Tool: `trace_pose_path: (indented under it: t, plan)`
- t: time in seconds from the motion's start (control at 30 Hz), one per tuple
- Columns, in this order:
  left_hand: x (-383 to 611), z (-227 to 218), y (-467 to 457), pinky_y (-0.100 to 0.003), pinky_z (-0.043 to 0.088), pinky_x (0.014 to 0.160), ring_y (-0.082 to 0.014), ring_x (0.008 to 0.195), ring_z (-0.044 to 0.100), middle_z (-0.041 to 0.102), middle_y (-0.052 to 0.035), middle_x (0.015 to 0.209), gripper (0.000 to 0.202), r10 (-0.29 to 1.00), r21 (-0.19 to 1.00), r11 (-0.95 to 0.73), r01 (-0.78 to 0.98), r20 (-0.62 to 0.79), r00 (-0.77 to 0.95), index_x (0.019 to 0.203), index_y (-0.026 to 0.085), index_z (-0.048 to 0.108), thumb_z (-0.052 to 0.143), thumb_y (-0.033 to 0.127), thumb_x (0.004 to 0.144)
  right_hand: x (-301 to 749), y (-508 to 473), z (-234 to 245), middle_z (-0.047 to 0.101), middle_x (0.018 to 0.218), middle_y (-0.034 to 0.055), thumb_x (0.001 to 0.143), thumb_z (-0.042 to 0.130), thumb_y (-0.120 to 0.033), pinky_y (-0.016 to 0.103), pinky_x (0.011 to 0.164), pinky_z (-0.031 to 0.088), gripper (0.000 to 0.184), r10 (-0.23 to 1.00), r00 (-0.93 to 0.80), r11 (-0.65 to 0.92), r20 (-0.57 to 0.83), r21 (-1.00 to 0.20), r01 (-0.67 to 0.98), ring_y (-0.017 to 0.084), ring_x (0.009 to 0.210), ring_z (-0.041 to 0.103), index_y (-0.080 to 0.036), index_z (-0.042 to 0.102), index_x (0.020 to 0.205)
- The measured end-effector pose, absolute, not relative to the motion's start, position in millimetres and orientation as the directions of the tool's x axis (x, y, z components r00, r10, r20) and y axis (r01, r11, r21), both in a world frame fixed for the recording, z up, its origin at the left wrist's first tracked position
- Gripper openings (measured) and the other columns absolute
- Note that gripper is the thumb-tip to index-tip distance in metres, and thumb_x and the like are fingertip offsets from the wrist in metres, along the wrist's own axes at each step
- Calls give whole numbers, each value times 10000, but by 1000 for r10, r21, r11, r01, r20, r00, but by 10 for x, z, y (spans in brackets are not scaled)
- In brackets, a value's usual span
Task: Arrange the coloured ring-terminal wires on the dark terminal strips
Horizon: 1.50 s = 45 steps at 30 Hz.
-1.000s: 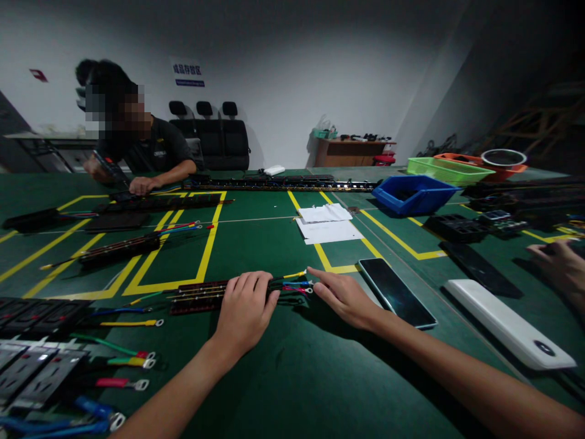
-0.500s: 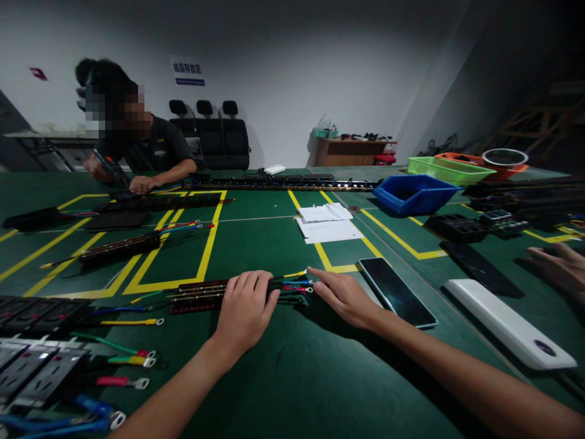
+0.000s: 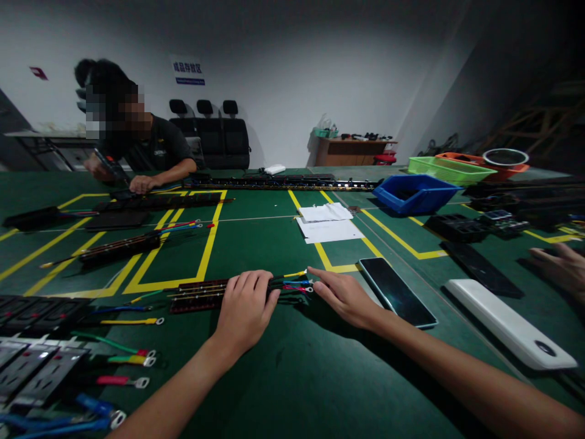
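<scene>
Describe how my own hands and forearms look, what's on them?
Your left hand and right hand are bare, without gloves. No sleeve covers the visible left forearm or right forearm, and no watch, bracelet or ring shows.

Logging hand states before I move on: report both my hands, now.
Left hand: closed over the long dark strip with gold-coloured bars.
Right hand: open, index finger at the silver metal lug of the yellow-sleeved wire.
</scene>
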<state>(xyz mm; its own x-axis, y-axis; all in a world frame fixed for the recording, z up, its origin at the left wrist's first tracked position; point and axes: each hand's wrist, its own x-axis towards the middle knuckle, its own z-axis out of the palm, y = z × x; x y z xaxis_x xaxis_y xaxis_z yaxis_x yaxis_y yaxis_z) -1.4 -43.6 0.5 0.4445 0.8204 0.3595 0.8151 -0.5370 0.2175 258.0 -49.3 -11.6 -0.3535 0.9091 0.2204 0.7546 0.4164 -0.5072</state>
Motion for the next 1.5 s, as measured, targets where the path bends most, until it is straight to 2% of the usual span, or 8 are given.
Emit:
trace_pose_path:
  t: [0.93,1.5]
  plan:
    - [-13,-2,-431,-503,472,963,-292,1139,615,688,-101,1213,300,818,203,-535,820,366,444,1209,194,613,432,365,1041,2576,-494,-108,743,1189,156,1059,352,-469,453,876,549,518,910,-351,415,222,-505,757,292,1009,719,-156,607,1383]
    - [-8,10,-437,-493,461,961,-289,1135,614,688,-100,1206,286,815,208,-539,816,374,442,1201,193,612,443,357,1039,2584,-499,-111,741,1184,171,1062,346,-482,450,856,547,545,908,-354,418,222,-511,751,296,984,718,-126,603,1384]
